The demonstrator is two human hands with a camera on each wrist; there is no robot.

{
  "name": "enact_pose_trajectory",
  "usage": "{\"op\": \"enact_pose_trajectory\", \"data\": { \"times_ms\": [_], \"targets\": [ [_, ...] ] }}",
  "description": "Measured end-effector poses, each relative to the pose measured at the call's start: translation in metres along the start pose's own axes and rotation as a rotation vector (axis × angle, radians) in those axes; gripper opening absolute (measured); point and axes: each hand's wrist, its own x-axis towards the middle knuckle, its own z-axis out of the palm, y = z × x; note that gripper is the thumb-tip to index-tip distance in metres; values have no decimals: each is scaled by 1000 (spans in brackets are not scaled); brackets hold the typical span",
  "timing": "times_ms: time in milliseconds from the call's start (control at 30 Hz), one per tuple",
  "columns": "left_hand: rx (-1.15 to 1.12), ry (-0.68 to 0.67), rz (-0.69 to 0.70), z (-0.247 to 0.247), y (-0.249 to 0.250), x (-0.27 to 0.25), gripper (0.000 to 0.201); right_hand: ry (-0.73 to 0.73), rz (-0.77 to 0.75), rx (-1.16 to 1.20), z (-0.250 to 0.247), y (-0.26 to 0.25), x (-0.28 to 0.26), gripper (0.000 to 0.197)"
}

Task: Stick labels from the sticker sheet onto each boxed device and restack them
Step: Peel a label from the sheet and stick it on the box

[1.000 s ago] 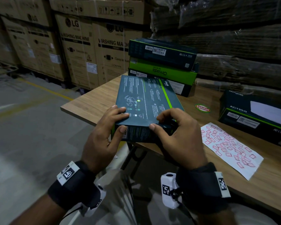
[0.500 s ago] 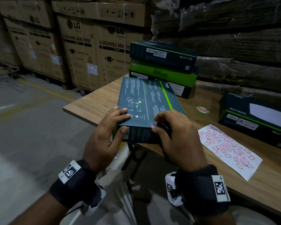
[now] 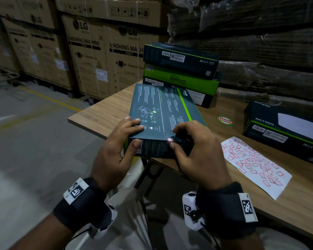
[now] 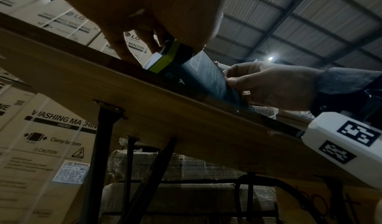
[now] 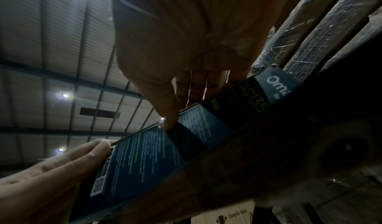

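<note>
A dark teal device box (image 3: 163, 112) with a green stripe lies over the table's near edge (image 3: 105, 136). My left hand (image 3: 138, 135) grips its near left corner, fingers on top and thumb on the near side face. My right hand (image 3: 173, 138) holds the near edge, fingers curled on top, thumb on the side face just under a small red label (image 3: 169, 140) stuck at the top edge. In the right wrist view the thumb (image 5: 168, 113) presses the box (image 5: 155, 154) at that edge. The white sticker sheet (image 3: 255, 165) with several red labels lies to the right.
A stack of three device boxes (image 3: 181, 69) stands at the table's back. Another dark box (image 3: 285, 130) sits at the right, behind the sheet. A round red and green sticker (image 3: 225, 120) is on the tabletop. Large cardboard cartons (image 3: 90, 51) line the far wall.
My right thumb has slid down the near side face, and the small red label now shows above it. The box and my left hand have stayed put.
</note>
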Motion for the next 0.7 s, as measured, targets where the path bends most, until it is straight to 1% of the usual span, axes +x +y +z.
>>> {"op": "enact_pose_trajectory", "data": {
  "times_ms": [133, 333, 567, 700],
  "targets": [
    [5, -3, -6, 0, 0, -1, 37, 33, 3, 32, -2, -1, -2, 26],
    [-2, 3, 0, 0, 1, 0, 37, 85, -5, 19, 6, -4, -2, 24],
    [8, -1, 1, 0, 0, 0, 37, 60, -4, 42, 2, 1, -1, 30],
    [6, 1, 8, 0, 0, 0, 37, 74, 2, 40, 4, -1, -2, 26]
  ]
}}
